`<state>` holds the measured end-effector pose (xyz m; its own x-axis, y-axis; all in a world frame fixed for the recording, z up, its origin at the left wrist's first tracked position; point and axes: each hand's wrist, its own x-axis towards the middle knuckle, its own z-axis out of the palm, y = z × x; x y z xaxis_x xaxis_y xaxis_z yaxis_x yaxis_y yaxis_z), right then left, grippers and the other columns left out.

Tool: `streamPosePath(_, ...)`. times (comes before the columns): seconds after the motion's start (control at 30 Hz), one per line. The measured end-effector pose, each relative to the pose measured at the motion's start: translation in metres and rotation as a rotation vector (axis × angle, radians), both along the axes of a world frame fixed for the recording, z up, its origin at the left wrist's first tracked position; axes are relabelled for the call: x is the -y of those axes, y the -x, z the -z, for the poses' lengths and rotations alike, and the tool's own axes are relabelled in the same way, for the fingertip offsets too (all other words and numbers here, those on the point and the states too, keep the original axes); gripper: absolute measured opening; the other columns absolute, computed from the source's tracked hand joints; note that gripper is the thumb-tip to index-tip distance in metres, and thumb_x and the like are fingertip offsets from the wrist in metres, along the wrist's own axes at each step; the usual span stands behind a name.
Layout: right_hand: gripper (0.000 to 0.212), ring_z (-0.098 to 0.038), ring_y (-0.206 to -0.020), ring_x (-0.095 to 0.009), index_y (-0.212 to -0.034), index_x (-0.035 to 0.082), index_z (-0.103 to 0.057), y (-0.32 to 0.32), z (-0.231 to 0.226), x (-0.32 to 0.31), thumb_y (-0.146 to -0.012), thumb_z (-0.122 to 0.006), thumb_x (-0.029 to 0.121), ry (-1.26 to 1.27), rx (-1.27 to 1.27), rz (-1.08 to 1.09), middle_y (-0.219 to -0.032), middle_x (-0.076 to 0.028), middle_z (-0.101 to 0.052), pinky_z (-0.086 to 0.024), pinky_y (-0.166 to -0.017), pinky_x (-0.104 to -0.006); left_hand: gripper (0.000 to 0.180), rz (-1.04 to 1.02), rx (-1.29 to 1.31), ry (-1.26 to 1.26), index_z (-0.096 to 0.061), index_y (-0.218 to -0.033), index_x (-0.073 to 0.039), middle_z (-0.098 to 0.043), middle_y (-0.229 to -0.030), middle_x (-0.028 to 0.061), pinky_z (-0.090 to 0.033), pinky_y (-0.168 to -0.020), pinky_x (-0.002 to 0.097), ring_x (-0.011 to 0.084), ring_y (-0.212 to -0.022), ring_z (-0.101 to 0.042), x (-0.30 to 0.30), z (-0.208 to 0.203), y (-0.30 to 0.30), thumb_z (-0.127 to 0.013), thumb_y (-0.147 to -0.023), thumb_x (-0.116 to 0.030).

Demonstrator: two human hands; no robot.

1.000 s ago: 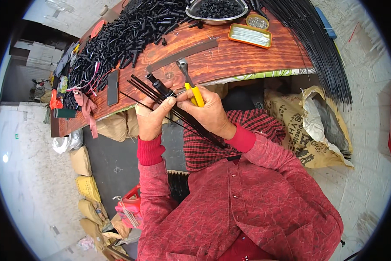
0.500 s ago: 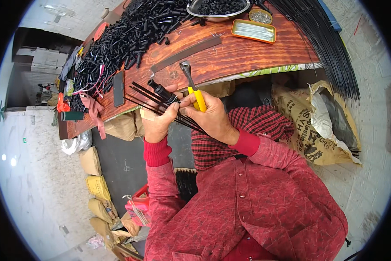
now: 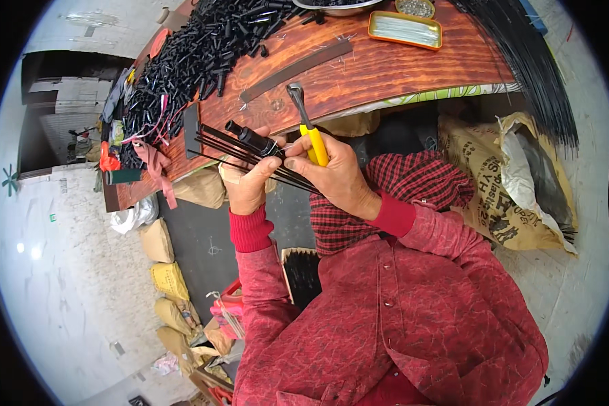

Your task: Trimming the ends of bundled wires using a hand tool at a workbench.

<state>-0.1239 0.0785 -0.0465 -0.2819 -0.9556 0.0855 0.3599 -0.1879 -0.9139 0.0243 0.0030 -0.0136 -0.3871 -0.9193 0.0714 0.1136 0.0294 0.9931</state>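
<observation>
The left hand (image 3: 250,186) has its fingers curled around a black tube part (image 3: 253,140) and a bunch of thin black sticks (image 3: 296,179), with its thumb pressed on the near side. The right hand (image 3: 341,179) grips yellow-handled pliers (image 3: 306,127) against its palm, their head poking toward 11 o'clock. Its thumb and pointing finger meet right beside the tube part, but I cannot tell if they pinch something small there. The tube part is a bit off the middle of the view, toward 11 o'clock, held up by the near edge of the counter (image 3: 385,74). Since a second ago, both hands have moved a little toward 9 o'clock over the counter, so the stick tips now cross in front of the dark phone (image 3: 192,128) at 10 o'clock. The head of the pliers has also swung farther from the tube part. Both hands keep the same hold, so I think this is the same small job going on. The metal bowl (image 3: 341,11) at 12 o'clock is now more cut off by the top of the view.
</observation>
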Motion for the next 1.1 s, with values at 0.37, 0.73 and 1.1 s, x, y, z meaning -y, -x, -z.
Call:
streamPosePath(0.37,0.018,-0.059,-0.078,-0.009,-0.094,0.001,-0.061,0.003,-0.002,0.007,-0.084,-0.074,0.008,-0.056,0.038,-0.023,-0.084,-0.003,-0.063,-0.049,-0.071,-0.0251,0.049,-0.027,0.095,0.026,-0.059,-0.119,0.005,-0.07,-0.101,0.016,-0.053,-0.087,0.0351,0.022,-0.093,-0.067,-0.002,-0.007,0.001,-0.078,-0.076,-0.008)
streamPosePath(0.73,0.021,-0.06,-0.075,-0.01,-0.091,0.0,-0.06,-0.004,-0.003,0.003,-0.082,-0.076,0.009,-0.021,-0.064,0.017,-0.081,-0.005,-0.063,-0.051,-0.068,-0.0263,0.038,0.042,0.047,0.12,-0.059,-0.114,0.003,-0.068,-0.1,0.0153,-0.053,-0.085,0.0338,0.0204,-0.092,-0.065,-0.002,-0.002,-0.006,-0.072,-0.078,-0.004)
streamPosePath(1.1,0.022,-0.061,-0.074,-0.011,-0.091,0.0,-0.059,-0.004,-0.001,0.005,-0.081,-0.077,0.008,0.014,-0.08,0.04,-0.081,-0.006,-0.064,-0.051,-0.067,-0.0268,0.044,0.006,0.035,0.04,-0.058,-0.116,0.003,-0.068,-0.102,0.0179,-0.054,-0.084,0.0352,0.0222,-0.091,-0.066,-0.001,0.0,-0.008,-0.074,-0.076,-0.005)
